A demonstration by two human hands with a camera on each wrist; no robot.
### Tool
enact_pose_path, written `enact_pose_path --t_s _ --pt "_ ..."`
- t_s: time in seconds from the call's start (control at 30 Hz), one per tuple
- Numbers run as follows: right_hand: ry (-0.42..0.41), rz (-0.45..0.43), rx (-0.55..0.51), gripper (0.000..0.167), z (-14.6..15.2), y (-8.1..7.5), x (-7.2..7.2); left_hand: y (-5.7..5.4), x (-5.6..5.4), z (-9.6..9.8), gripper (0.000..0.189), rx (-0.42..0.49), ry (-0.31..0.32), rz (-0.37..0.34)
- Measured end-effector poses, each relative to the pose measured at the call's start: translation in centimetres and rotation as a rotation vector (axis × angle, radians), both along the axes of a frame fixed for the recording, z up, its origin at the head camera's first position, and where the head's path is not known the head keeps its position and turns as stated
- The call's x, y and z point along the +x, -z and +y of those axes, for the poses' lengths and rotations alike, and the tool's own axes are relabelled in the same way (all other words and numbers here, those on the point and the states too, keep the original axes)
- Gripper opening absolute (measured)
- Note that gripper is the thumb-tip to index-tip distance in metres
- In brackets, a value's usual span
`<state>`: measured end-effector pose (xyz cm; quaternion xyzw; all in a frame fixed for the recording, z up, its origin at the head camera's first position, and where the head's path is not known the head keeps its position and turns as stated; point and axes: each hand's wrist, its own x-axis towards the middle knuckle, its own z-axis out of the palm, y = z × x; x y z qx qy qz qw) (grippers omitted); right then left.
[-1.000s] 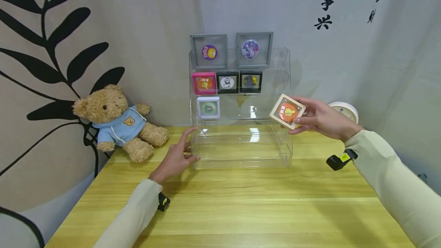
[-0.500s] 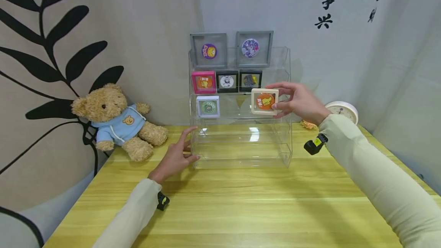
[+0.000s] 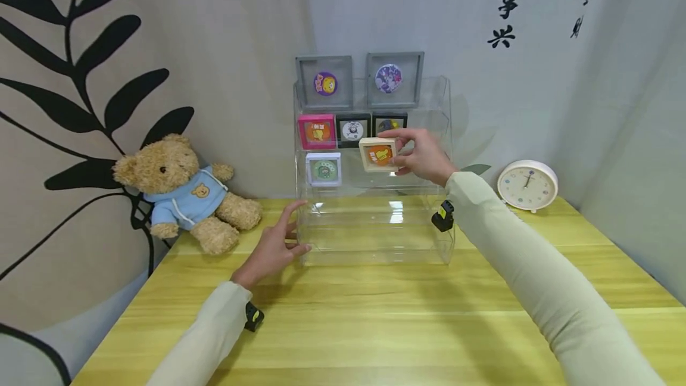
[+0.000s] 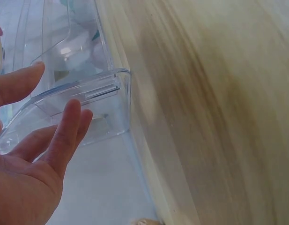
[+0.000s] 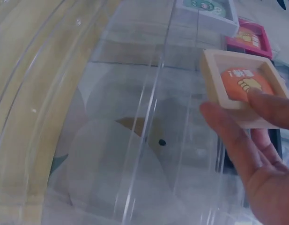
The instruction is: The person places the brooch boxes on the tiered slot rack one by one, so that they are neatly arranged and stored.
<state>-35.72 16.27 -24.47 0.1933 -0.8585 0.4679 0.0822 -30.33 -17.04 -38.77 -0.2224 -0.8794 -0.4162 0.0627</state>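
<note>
In the head view my right hand point(image 3: 423, 156) pinches a small cream-framed display box point(image 3: 365, 156) with an orange thumbs-up badge point(image 3: 380, 155) inside. It is held slightly tilted, in front of a clear acrylic tiered stand point(image 3: 370, 255) and to the right of the white-framed box point(image 3: 324, 183). The right wrist view shows the thumb on the box's front and the fingers at its edge. My left hand point(image 3: 270, 255) is at the stand's left side, fingers extended and spread, fingertips right at the side panel point(image 4: 100, 89).
Two grey-framed boxes point(image 3: 324, 103) point(image 3: 394, 103) top the stand. Below them are a pink box point(image 3: 317, 146) and two black ones point(image 3: 353, 144) point(image 3: 389, 117). A teddy bear point(image 3: 187, 186) sits left on the wooden table point(image 3: 343, 326); a white clock point(image 3: 527, 185) stands right.
My right hand has carried the cream-framed box leftward, from the stand's right edge to near the white-framed box, turning it more level. The clock has come into full view. My left hand stays put.
</note>
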Motion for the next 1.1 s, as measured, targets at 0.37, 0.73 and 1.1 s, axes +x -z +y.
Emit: enact_pose_path --t_s 0.37,0.73,1.1 --pt "0.060 0.112 0.107 0.053 -1.5 0.9 -1.3 0.0 0.1 -0.1 0.094 -0.004 -0.005 0.014" --pt "0.122 0.080 0.024 0.044 -2.0 2.4 -1.2 0.0 0.1 0.1 0.093 0.004 -0.001 0.015" --pt "0.105 0.158 0.101 0.047 -2.8 2.9 -0.6 -0.7 0.3 0.1 0.095 -0.010 0.003 0.006"
